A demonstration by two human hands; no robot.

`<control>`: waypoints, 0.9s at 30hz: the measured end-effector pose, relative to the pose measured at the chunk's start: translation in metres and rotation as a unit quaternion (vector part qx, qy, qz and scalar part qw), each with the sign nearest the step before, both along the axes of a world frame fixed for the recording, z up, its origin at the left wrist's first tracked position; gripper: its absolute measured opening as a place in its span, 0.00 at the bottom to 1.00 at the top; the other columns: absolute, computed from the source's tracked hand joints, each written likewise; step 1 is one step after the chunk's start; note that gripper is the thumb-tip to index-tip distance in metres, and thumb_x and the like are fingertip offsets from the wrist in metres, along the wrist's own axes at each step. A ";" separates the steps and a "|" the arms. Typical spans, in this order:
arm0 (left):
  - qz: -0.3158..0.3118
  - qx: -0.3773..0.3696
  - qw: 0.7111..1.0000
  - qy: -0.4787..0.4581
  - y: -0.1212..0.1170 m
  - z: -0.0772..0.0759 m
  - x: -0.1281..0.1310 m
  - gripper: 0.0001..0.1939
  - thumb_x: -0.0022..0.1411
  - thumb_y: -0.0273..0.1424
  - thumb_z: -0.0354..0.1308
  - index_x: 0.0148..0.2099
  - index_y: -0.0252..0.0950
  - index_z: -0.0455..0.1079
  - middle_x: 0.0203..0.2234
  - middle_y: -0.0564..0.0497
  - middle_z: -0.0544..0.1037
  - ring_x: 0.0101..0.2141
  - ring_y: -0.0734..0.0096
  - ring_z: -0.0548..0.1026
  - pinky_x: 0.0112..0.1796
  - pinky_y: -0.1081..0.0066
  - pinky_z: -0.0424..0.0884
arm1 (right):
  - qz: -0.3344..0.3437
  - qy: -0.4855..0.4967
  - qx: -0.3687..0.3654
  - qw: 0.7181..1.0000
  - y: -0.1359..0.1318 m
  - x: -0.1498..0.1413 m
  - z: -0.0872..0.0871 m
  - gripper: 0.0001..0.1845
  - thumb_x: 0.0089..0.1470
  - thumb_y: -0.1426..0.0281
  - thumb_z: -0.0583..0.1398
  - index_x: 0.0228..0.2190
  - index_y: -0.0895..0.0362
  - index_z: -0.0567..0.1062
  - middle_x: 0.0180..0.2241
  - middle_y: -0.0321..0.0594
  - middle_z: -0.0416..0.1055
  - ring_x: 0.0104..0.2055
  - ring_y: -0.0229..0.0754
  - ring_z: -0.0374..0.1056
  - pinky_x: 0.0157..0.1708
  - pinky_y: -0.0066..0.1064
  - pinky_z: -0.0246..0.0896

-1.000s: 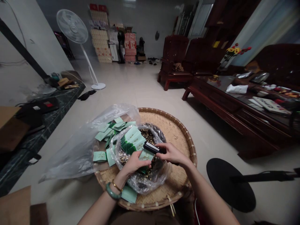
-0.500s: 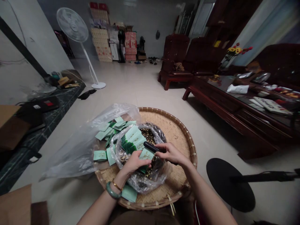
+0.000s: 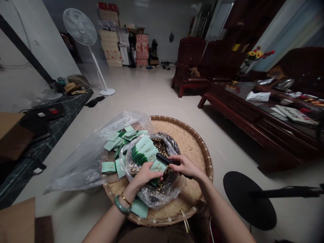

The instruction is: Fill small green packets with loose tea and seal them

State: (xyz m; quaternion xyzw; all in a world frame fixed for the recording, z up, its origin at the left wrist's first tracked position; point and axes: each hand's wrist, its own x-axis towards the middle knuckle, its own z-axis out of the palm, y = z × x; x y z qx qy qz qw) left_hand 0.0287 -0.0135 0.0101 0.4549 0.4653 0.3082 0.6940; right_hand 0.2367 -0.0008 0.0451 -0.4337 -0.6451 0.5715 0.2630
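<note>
My left hand (image 3: 146,175) pinches a light green paper packet (image 3: 159,165) between thumb and fingers, above a plastic-lined bowl. My right hand (image 3: 184,165) is closed around a black handheld tool, perhaps a bag sealer (image 3: 164,158), whose front end lies over the packet's upper edge. Under both hands the clear plastic liner (image 3: 152,199) holds dark and golden dried leaf bits (image 3: 160,144). A fanned row of green packets (image 3: 143,148) rests on the bowl's left side. More green packets (image 3: 121,137) lie heaped farther left on a large clear plastic bag (image 3: 86,165).
A round woven bamboo tray (image 3: 196,152) carries the bowl. To the right, a black round stand base (image 3: 249,199) sits on the floor near a dark wooden table (image 3: 235,114). A white fan (image 3: 107,91) stands ahead left; a cardboard box (image 3: 17,219) is at lower left.
The view has shifted very slightly. Both hands, the packet and the black tool keep nearly the same positions.
</note>
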 end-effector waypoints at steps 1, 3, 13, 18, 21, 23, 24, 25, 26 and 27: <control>0.000 0.001 1.000 -0.002 0.000 0.000 0.000 0.20 0.39 0.35 0.71 0.33 0.28 0.72 0.21 0.49 0.78 0.21 0.71 0.75 0.25 0.74 0.69 | 0.000 0.007 -0.006 1.000 0.000 0.001 0.000 0.15 0.49 0.68 0.59 0.39 0.58 0.77 0.25 0.34 0.74 0.19 0.32 0.64 0.17 0.21 0.57; -0.001 0.007 1.000 -0.004 0.001 0.000 -0.001 0.20 0.40 0.35 0.71 0.33 0.29 0.72 0.21 0.50 0.78 0.21 0.71 0.74 0.25 0.74 0.69 | -0.005 0.024 -0.022 0.999 0.002 0.004 0.000 0.18 0.48 0.67 0.60 0.42 0.58 0.76 0.27 0.35 0.75 0.19 0.33 0.64 0.17 0.22 0.57; 0.074 0.047 0.996 -0.018 0.001 -0.004 -0.003 0.19 0.42 0.36 0.70 0.34 0.29 0.74 0.26 0.49 0.79 0.27 0.69 0.75 0.32 0.72 0.69 | -0.121 -0.276 0.221 0.928 0.018 0.017 -0.044 0.25 0.44 0.67 0.63 0.47 0.58 0.73 0.43 0.47 0.75 0.43 0.49 0.70 0.42 0.37 0.64; 0.105 0.051 0.993 -0.009 0.000 -0.010 -0.002 0.23 0.42 0.35 0.70 0.40 0.30 0.74 0.33 0.47 0.80 0.32 0.66 0.76 0.38 0.69 0.70 | -0.175 -0.265 0.271 0.909 0.009 0.004 -0.045 0.25 0.46 0.65 0.64 0.48 0.56 0.72 0.45 0.48 0.71 0.45 0.50 0.67 0.44 0.39 0.63; 0.096 0.074 0.993 0.007 -0.002 -0.009 0.001 0.22 0.42 0.35 0.69 0.41 0.30 0.74 0.33 0.48 0.80 0.32 0.66 0.75 0.38 0.68 0.70 | -0.204 -0.081 0.249 0.943 0.000 -0.015 -0.035 0.17 0.52 0.62 0.60 0.44 0.55 0.74 0.38 0.44 0.73 0.36 0.43 0.69 0.35 0.33 0.65; 0.079 0.099 0.992 0.022 -0.004 -0.005 0.002 0.20 0.43 0.34 0.69 0.39 0.30 0.74 0.31 0.49 0.80 0.32 0.66 0.75 0.37 0.69 0.70 | -0.218 0.005 0.228 0.949 -0.007 -0.030 -0.030 0.12 0.51 0.63 0.61 0.36 0.56 0.76 0.31 0.40 0.73 0.30 0.41 0.67 0.29 0.30 0.63; 0.072 0.113 0.991 0.027 -0.004 -0.002 0.002 0.20 0.42 0.34 0.68 0.39 0.30 0.74 0.31 0.49 0.80 0.32 0.66 0.75 0.37 0.69 0.70 | -0.226 0.030 0.224 0.948 -0.010 -0.036 -0.027 0.09 0.52 0.63 0.61 0.31 0.56 0.76 0.28 0.39 0.72 0.28 0.39 0.66 0.28 0.29 0.62; 0.071 0.128 0.989 0.029 -0.004 0.002 0.002 0.20 0.42 0.34 0.68 0.39 0.31 0.74 0.32 0.49 0.80 0.32 0.65 0.75 0.36 0.69 0.70 | -0.231 0.046 0.222 0.946 -0.013 -0.041 -0.026 0.08 0.51 0.64 0.61 0.27 0.56 0.76 0.26 0.38 0.72 0.27 0.39 0.66 0.27 0.29 0.61; 0.077 0.144 0.986 0.026 -0.003 0.005 0.001 0.20 0.43 0.34 0.68 0.40 0.31 0.75 0.33 0.49 0.80 0.33 0.65 0.75 0.37 0.69 0.70 | -0.234 0.055 0.223 0.945 -0.015 -0.045 -0.024 0.09 0.51 0.65 0.61 0.24 0.56 0.75 0.25 0.37 0.71 0.26 0.38 0.65 0.27 0.28 0.60; 0.090 0.161 0.983 0.023 -0.003 0.008 0.000 0.20 0.44 0.35 0.67 0.41 0.32 0.75 0.34 0.48 0.80 0.34 0.64 0.75 0.37 0.69 0.70 | -0.234 0.060 0.225 0.944 -0.017 -0.048 -0.023 0.09 0.51 0.65 0.62 0.23 0.56 0.75 0.24 0.37 0.71 0.26 0.38 0.65 0.27 0.28 0.60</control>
